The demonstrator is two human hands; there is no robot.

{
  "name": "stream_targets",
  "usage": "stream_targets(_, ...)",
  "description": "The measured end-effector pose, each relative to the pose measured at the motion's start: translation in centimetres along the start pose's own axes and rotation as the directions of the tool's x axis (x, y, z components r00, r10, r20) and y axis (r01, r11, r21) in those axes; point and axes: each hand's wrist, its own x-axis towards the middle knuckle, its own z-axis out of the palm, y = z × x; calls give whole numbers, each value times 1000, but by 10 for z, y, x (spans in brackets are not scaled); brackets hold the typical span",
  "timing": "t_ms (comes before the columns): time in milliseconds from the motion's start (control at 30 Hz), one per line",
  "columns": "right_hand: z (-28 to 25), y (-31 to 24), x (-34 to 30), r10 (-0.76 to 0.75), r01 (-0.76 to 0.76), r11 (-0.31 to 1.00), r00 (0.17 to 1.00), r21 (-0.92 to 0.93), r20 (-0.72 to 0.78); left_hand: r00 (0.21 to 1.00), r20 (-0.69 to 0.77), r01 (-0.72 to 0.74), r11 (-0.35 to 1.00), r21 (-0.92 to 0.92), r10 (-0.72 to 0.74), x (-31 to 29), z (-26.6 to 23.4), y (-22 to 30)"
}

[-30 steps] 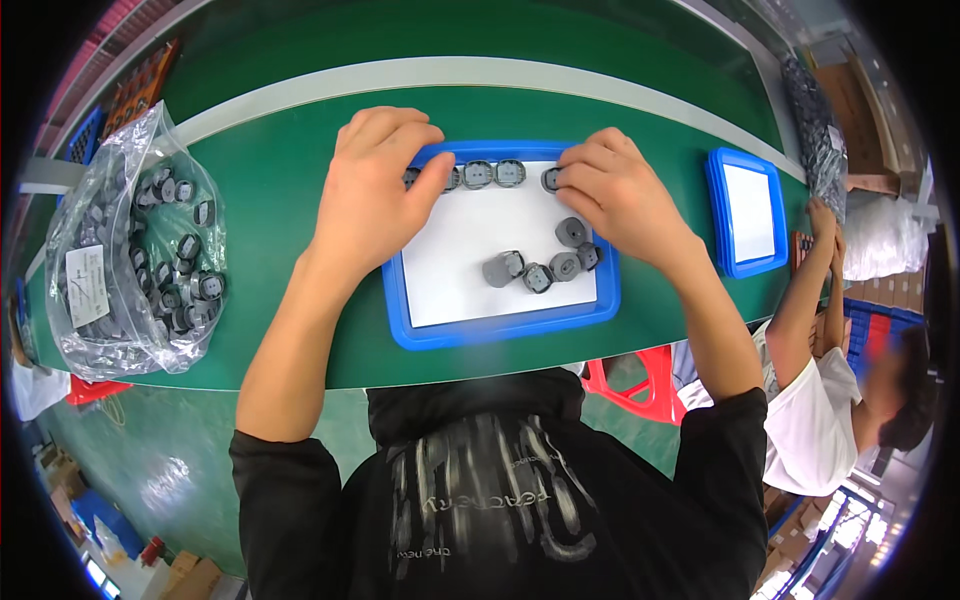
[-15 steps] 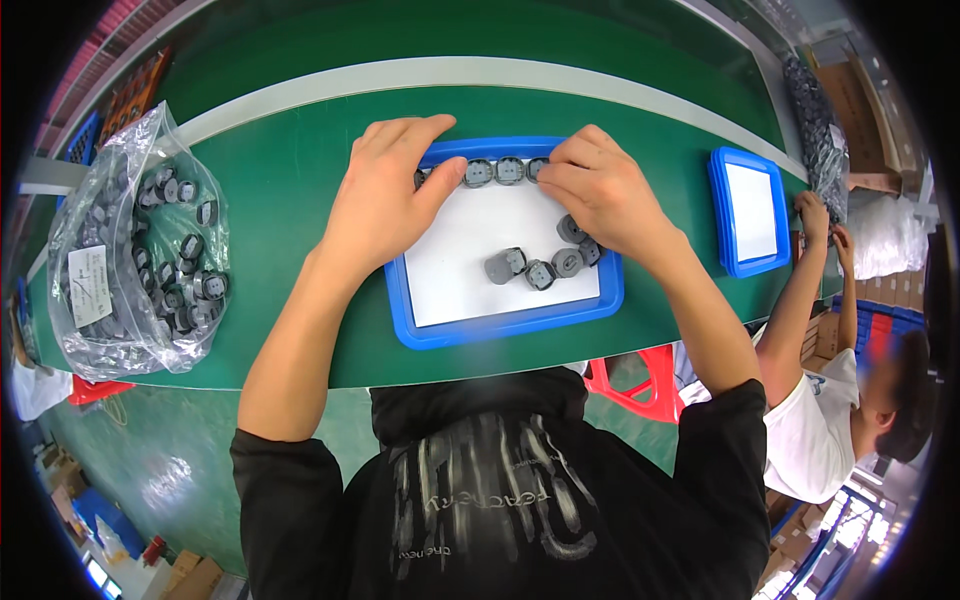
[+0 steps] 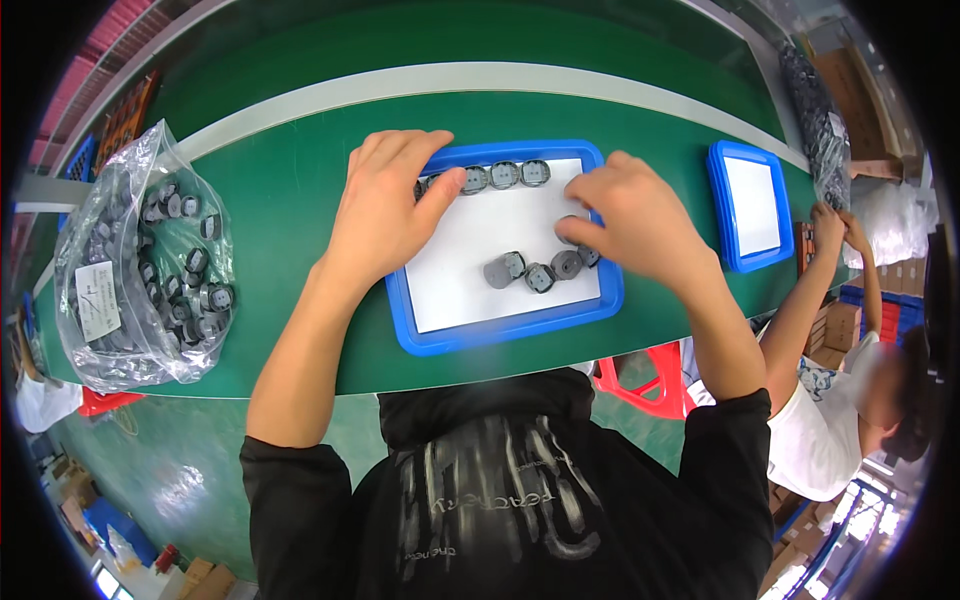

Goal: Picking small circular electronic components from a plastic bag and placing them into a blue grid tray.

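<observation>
With the left hand (image 3: 385, 215) flat and empty at the blue tray's (image 3: 505, 330) ten o'clock corner and the right hand (image 3: 635, 225) pinching a grey round part (image 3: 568, 264) at four o'clock, a careless sweep could roll loose neighbours (image 3: 505, 270) over the rim onto the green counter (image 3: 290, 200).

**Green bench and what rests on it**

A green bench (image 3: 300, 150) with a pale grey stripe (image 3: 500, 78) along its far side carries everything. Under both hands lies a blue-rimmed tray (image 3: 500, 335). Well off to the left of the left hand sits a clear plastic bag (image 3: 140, 270) of small grey parts. Beyond the right hand, a second blue-rimmed tray (image 3: 750, 205) lies flat.
</observation>
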Motion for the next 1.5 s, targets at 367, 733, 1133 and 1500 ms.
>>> stream_targets(367,13,20,0,-32,110,954,962,279,-272,999,-20,48,999,-19,-48,6,-3,-2)
stream_targets(733,24,8,-25,-237,318,890,935,327,-265,897,306,-333,943,-7,319,-20,-25,67)
stream_targets(1133,33,17,-17,-158,134,987,904,-86,-398,935,274,-292,929,230,226,-48,-23,44)
stream_targets(1500,46,20,2,-33,47,999,884,20,-466,929,251,-306,946,104,273,-46,-11,42)
